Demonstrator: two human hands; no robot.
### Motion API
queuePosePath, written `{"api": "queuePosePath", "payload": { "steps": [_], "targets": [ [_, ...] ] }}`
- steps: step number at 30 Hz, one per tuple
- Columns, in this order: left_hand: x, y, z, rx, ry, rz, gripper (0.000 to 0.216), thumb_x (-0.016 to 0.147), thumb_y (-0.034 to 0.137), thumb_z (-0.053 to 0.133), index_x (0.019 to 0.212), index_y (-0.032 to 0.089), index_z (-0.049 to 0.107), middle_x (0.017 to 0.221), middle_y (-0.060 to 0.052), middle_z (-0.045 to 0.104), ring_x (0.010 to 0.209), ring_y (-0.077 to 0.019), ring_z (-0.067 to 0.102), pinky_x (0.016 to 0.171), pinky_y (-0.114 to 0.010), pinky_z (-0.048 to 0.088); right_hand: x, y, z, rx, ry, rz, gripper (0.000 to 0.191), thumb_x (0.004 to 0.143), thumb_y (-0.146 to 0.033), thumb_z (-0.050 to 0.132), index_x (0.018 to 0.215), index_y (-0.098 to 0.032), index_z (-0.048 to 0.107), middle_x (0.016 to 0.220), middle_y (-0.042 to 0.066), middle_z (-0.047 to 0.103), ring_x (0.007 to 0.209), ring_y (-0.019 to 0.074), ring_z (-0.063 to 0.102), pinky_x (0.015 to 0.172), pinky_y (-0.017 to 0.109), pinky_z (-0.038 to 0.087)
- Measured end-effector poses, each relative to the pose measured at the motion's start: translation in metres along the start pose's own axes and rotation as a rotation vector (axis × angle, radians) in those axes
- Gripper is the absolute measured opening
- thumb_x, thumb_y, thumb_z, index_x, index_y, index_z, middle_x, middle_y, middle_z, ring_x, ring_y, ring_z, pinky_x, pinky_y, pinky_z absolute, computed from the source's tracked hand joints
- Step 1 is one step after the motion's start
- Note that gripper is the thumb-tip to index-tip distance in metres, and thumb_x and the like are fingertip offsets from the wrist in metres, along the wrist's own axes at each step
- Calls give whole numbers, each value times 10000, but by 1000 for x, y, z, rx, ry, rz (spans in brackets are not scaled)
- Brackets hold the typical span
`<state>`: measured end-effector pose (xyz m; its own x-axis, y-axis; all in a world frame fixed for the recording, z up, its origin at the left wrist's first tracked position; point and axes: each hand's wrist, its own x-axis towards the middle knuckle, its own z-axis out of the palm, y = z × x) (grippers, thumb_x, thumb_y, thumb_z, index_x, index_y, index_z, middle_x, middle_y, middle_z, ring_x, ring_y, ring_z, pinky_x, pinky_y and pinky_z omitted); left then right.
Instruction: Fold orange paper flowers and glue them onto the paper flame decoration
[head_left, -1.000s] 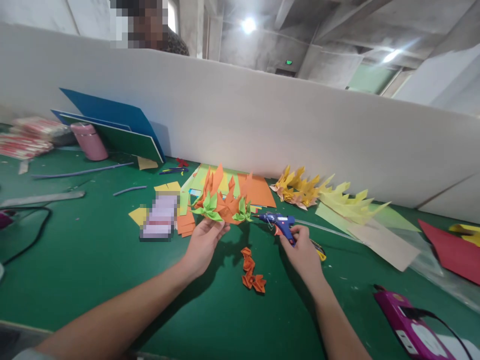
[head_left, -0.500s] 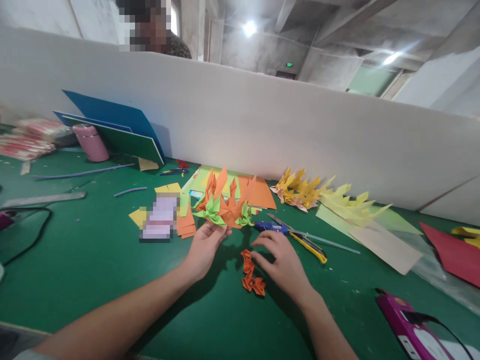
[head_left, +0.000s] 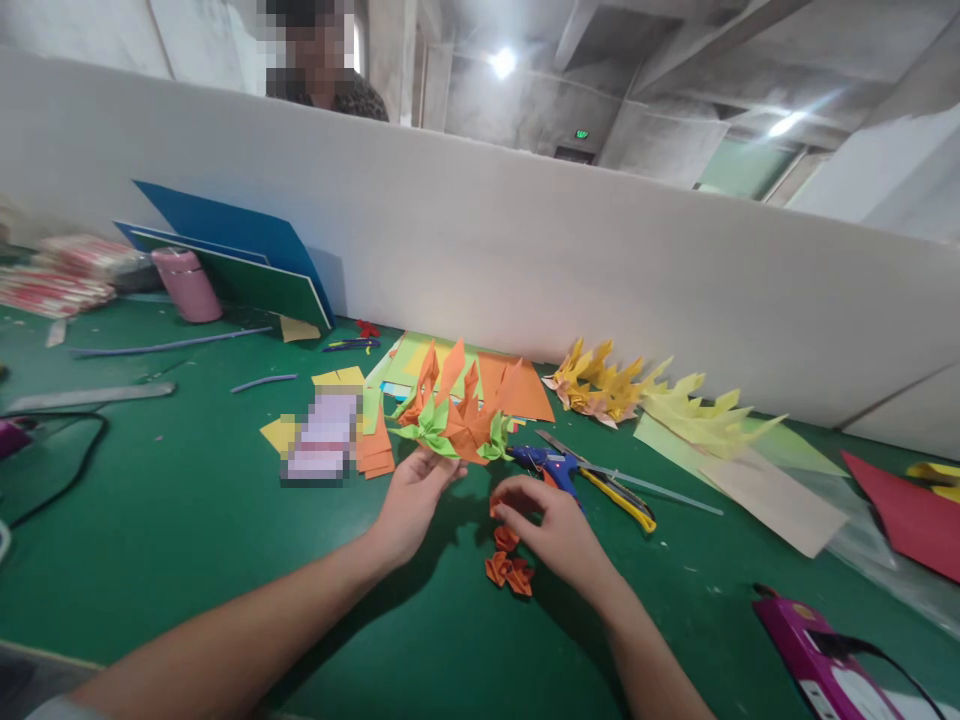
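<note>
My left hand [head_left: 416, 498] grips an orange paper crown [head_left: 466, 432] by its lower edge, holding it above the table. Green folded paper flowers [head_left: 431, 428] sit on the crown's band. Lower and to the right, the thumb and fingers of my right hand [head_left: 546, 515] pinch a small orange folded paper flower [head_left: 494, 507], partly hidden by the fingertips. Several more orange folded flowers [head_left: 508, 568] lie on the table just below that hand. A blue glue gun [head_left: 551, 462] rests behind my right hand, its nozzle near the crown's right end.
Scissors and a yellow utility knife [head_left: 626, 505] lie right of the glue gun. Yellow paper crowns [head_left: 600, 383] stand along the white partition [head_left: 525, 250]. A blurred phone [head_left: 322, 435] lies on the left, a pink bottle [head_left: 187, 285] behind it. A purple power strip [head_left: 806, 650] is front right. A person sits beyond the partition.
My right hand's fingers have closed on the topmost small orange flower and shifted it slightly from the others. My left hand still holds the crown in nearly the same place.
</note>
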<state>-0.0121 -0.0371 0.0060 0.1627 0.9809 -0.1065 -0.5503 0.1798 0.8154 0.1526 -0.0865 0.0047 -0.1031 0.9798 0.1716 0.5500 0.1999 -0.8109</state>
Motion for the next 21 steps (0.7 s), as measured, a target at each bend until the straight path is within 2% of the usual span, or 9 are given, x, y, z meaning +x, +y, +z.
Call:
{"api": "queuePosePath", "payload": {
  "steps": [3, 6, 10, 14, 16, 21],
  "targets": [
    [0, -1, -1, 9, -14, 11, 224, 517, 253, 820, 653, 168, 663, 684, 15, 671, 668, -109, 602, 724, -244, 479, -5, -2, -9, 271, -23, -35, 107, 787, -302, 618, 830, -204, 626, 858, 50, 687, 802, 184, 655, 748, 315, 532],
    [0, -1, -1, 22, -27, 19, 213, 530, 242, 813, 661, 168, 662, 690, 13, 670, 675, -113, 602, 716, -246, 479, -10, -8, -16, 435, 0, -129, 102, 814, -323, 619, 814, -221, 627, 956, 63, 684, 903, 189, 645, 784, 321, 536],
    [1, -2, -2, 46, -31, 45, 221, 539, 255, 813, 686, 165, 674, 700, 8, 678, 666, -111, 595, 701, -242, 474, -10, -22, -23, 508, 32, -198, 96, 878, -318, 548, 862, -238, 598, 1019, 58, 644, 827, 174, 663, 656, 301, 564],
    [0, -1, -2, 42, -60, 44, 263, 548, 299, 820, 743, 174, 694, 787, -7, 710, 737, -127, 617, 760, -259, 482, 2, -33, -30, 395, 226, -262, 34, 895, -255, 499, 911, -234, 521, 1065, 71, 649, 815, 148, 649, 727, 307, 549],
    [-1, -1, -2, 38, -78, 39, 290, 555, 325, 817, 780, 182, 703, 832, -13, 721, 767, -135, 628, 791, -271, 485, 9, -38, -30, 300, 299, -305, 46, 883, -206, 480, 911, -236, 461, 1022, 75, 670, 782, 146, 642, 712, 309, 543],
    [-3, 0, 0, 32, -135, 54, 337, 560, 369, 812, 837, 204, 714, 879, -19, 726, 801, -149, 637, 809, -286, 493, 21, -50, -18, -143, 312, -518, 134, 832, -107, 462, 894, -220, 499, 1065, 94, 652, 839, 164, 639, 716, 298, 528]
  ]
}}
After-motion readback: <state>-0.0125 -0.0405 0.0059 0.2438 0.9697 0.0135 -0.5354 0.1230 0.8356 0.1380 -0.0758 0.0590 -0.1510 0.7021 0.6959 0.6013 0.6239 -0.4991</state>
